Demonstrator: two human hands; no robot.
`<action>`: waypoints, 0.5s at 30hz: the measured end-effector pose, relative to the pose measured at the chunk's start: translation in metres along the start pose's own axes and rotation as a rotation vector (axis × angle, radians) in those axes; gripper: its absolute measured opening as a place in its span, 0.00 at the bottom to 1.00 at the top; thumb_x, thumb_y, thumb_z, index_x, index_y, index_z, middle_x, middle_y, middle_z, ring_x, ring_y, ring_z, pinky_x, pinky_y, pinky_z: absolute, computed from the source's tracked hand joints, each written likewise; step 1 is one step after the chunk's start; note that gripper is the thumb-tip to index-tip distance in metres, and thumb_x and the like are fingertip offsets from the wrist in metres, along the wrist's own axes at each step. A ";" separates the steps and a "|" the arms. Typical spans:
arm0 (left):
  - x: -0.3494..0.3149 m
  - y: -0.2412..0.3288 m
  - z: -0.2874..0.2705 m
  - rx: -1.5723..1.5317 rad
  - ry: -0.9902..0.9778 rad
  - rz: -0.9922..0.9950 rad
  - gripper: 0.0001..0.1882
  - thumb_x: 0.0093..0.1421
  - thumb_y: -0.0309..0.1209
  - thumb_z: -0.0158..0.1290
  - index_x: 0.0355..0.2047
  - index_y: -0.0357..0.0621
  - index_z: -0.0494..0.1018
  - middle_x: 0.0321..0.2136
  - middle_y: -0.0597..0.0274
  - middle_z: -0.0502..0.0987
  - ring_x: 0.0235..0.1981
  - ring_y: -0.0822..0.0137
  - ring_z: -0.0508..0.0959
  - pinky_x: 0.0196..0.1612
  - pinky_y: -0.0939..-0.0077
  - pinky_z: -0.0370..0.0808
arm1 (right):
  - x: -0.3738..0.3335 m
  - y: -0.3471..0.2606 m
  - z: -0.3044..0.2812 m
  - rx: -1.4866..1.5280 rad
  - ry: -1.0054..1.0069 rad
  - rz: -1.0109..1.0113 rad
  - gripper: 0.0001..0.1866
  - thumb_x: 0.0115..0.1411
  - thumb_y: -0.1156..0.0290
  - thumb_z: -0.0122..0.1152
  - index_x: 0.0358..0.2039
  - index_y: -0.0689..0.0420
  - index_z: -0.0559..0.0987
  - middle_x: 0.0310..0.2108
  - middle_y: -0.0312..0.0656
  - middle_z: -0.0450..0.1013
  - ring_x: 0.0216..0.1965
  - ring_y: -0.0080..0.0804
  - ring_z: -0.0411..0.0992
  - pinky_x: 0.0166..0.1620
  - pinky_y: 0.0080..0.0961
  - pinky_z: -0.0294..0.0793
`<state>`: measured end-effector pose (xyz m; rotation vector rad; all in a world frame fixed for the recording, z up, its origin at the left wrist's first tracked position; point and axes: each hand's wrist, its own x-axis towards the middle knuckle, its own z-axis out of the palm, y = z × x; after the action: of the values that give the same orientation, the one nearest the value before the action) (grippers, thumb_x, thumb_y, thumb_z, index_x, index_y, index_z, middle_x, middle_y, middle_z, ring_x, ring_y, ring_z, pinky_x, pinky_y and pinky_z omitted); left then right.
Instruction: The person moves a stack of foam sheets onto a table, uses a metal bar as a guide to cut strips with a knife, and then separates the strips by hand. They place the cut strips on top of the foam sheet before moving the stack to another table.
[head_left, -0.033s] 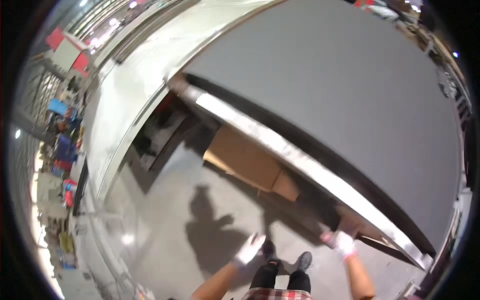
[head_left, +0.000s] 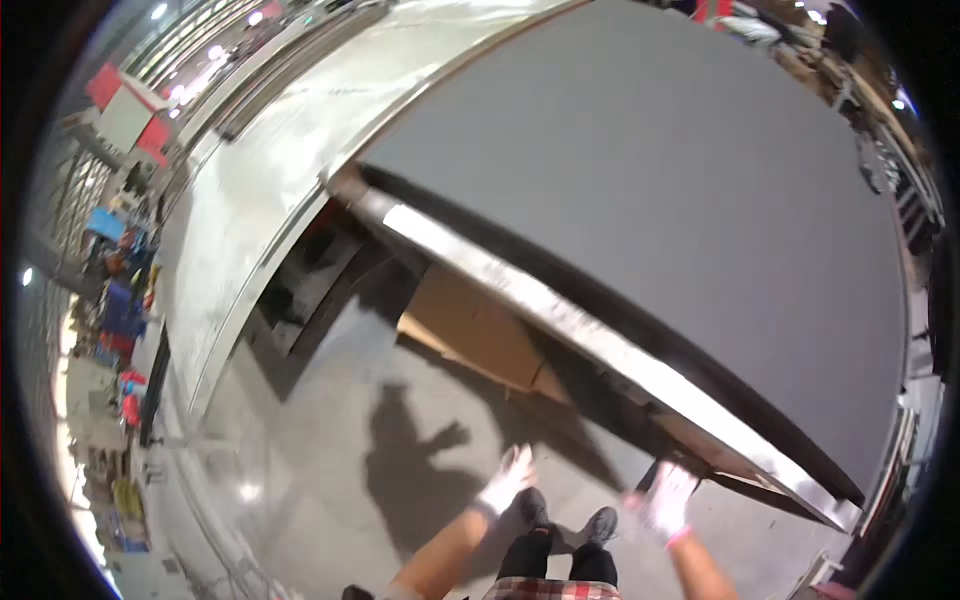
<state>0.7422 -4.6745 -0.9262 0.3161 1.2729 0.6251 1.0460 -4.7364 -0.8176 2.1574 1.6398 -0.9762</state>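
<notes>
My left hand (head_left: 508, 482), in a white glove, hovers over the grey floor with its fingers stretched out and nothing in it. My right hand (head_left: 665, 503), in a white glove with a pink cuff, is held just below the near edge of a large table. Its fingers are spread, and the thumb is blurred. A small dark patch shows beside its fingertips; I cannot make out what it is. The table has a grey top (head_left: 660, 180) and a pale metal front rail (head_left: 560, 305). Under the rail sits a brown cardboard box (head_left: 470, 325), nearest to my left hand.
A white-topped table (head_left: 240, 210) adjoins at the left, with dark objects below it. My dark shoes (head_left: 534, 508) stand on the floor (head_left: 320, 450), where my shadow falls. Shelving and coloured goods (head_left: 120, 300) line the far left. Assorted material (head_left: 880, 160) lies beyond the table's right side.
My right hand has moved slightly left and its fingers now show stretched upward. My left hand has risen a little. The dark blurred shape above the right hand has shifted.
</notes>
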 end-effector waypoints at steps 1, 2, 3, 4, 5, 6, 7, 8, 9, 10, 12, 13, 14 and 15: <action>0.023 0.051 0.054 -0.265 0.010 -0.203 0.44 0.57 0.57 0.52 0.62 0.37 0.54 0.56 0.45 0.65 0.57 0.55 0.65 0.58 0.62 0.65 | -0.055 -0.019 0.019 -0.251 0.480 0.003 0.31 0.56 0.51 0.57 0.51 0.63 0.71 0.54 0.56 0.66 0.57 0.50 0.62 0.54 0.43 0.64; 0.036 0.090 0.079 -0.185 0.163 -0.023 0.40 0.56 0.55 0.54 0.57 0.36 0.59 0.51 0.47 0.68 0.49 0.54 0.70 0.52 0.62 0.70 | -0.087 -0.029 -0.001 -0.251 0.505 0.022 0.31 0.56 0.51 0.57 0.51 0.63 0.71 0.54 0.56 0.66 0.57 0.50 0.62 0.54 0.43 0.64; 0.047 0.115 0.100 -0.110 0.311 0.157 0.37 0.55 0.53 0.56 0.52 0.34 0.64 0.46 0.49 0.72 0.40 0.53 0.75 0.45 0.62 0.74 | -0.128 -0.035 -0.029 -0.120 0.381 0.078 0.30 0.49 0.57 0.61 0.50 0.63 0.72 0.50 0.55 0.68 0.52 0.48 0.66 0.51 0.40 0.67; 0.054 0.128 0.094 -0.207 0.166 0.062 0.33 0.55 0.51 0.56 0.49 0.34 0.66 0.44 0.48 0.73 0.40 0.52 0.76 0.45 0.59 0.75 | -0.172 -0.038 -0.050 0.017 0.245 0.126 0.31 0.42 0.64 0.64 0.49 0.62 0.73 0.46 0.54 0.71 0.46 0.47 0.70 0.47 0.36 0.70; 0.059 0.139 0.084 -0.302 0.028 -0.034 0.30 0.55 0.49 0.57 0.46 0.33 0.68 0.42 0.46 0.74 0.39 0.51 0.77 0.45 0.56 0.75 | -0.199 -0.039 -0.060 0.156 0.106 0.165 0.33 0.35 0.70 0.68 0.47 0.62 0.74 0.42 0.54 0.73 0.41 0.45 0.74 0.44 0.33 0.74; 0.041 0.132 0.104 -0.272 -0.005 -0.071 0.27 0.57 0.48 0.55 0.42 0.33 0.70 0.39 0.46 0.75 0.37 0.51 0.78 0.45 0.56 0.76 | -0.221 -0.018 -0.046 0.116 0.184 0.230 0.27 0.38 0.68 0.65 0.43 0.61 0.75 0.36 0.53 0.74 0.37 0.46 0.74 0.41 0.34 0.74; 0.031 0.100 0.111 -0.290 -0.112 -0.014 0.26 0.58 0.48 0.53 0.45 0.35 0.70 0.42 0.48 0.75 0.42 0.54 0.77 0.50 0.58 0.72 | -0.234 0.008 -0.030 0.080 0.262 0.274 0.20 0.42 0.66 0.63 0.38 0.60 0.77 0.30 0.51 0.74 0.33 0.47 0.74 0.39 0.35 0.74; 0.021 0.071 0.114 -0.274 -0.102 -0.090 0.27 0.59 0.48 0.52 0.49 0.36 0.69 0.43 0.53 0.75 0.47 0.56 0.74 0.55 0.61 0.67 | -0.239 0.013 -0.029 -0.152 0.509 0.191 0.21 0.42 0.66 0.62 0.40 0.59 0.76 0.29 0.51 0.73 0.32 0.47 0.73 0.38 0.37 0.73; 0.011 0.032 0.106 -0.225 -0.012 -0.165 0.29 0.60 0.48 0.52 0.52 0.38 0.67 0.45 0.57 0.75 0.49 0.60 0.72 0.56 0.63 0.64 | -0.248 0.017 -0.029 -0.383 0.749 0.096 0.22 0.43 0.67 0.61 0.41 0.59 0.75 0.28 0.51 0.72 0.32 0.48 0.72 0.37 0.40 0.72; -0.011 -0.011 0.110 -0.136 0.066 -0.175 0.27 0.59 0.49 0.52 0.49 0.40 0.69 0.43 0.58 0.75 0.43 0.60 0.74 0.57 0.62 0.63 | -0.252 0.036 -0.019 -0.162 0.477 0.313 0.27 0.43 0.69 0.61 0.47 0.59 0.72 0.32 0.53 0.72 0.35 0.49 0.71 0.39 0.43 0.71; -0.087 -0.003 0.142 -0.295 -0.103 -0.415 0.24 0.58 0.51 0.53 0.44 0.43 0.71 0.38 0.61 0.76 0.38 0.62 0.75 0.55 0.64 0.65 | -0.286 0.110 0.036 -0.036 0.230 0.483 0.34 0.41 0.74 0.60 0.54 0.59 0.67 0.41 0.57 0.69 0.43 0.53 0.69 0.42 0.48 0.69; -0.101 -0.018 0.130 -0.406 -0.140 -0.489 0.21 0.60 0.49 0.50 0.39 0.44 0.71 0.34 0.60 0.75 0.33 0.62 0.73 0.46 0.64 0.65 | -0.314 0.144 0.058 -0.137 0.266 0.425 0.36 0.41 0.75 0.60 0.55 0.58 0.66 0.47 0.59 0.67 0.48 0.56 0.67 0.45 0.51 0.68; -0.120 -0.043 0.108 -0.523 -0.169 -0.567 0.19 0.61 0.48 0.48 0.35 0.44 0.71 0.30 0.59 0.74 0.28 0.62 0.71 0.36 0.64 0.65 | -0.340 0.157 0.049 -0.133 0.276 0.425 0.36 0.41 0.75 0.60 0.55 0.58 0.66 0.47 0.59 0.67 0.48 0.56 0.67 0.45 0.51 0.68; -0.138 -0.062 0.089 -0.642 -0.203 -0.644 0.18 0.62 0.47 0.46 0.30 0.44 0.72 0.26 0.58 0.72 0.22 0.62 0.69 0.26 0.64 0.65 | -0.370 0.166 0.034 -0.169 0.340 0.324 0.34 0.41 0.76 0.60 0.54 0.58 0.68 0.49 0.58 0.67 0.50 0.57 0.66 0.48 0.51 0.67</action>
<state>0.8208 -4.7959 -0.8262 -0.5356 0.8464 0.3973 1.1369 -5.0877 -0.6345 2.4622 1.3748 -0.3821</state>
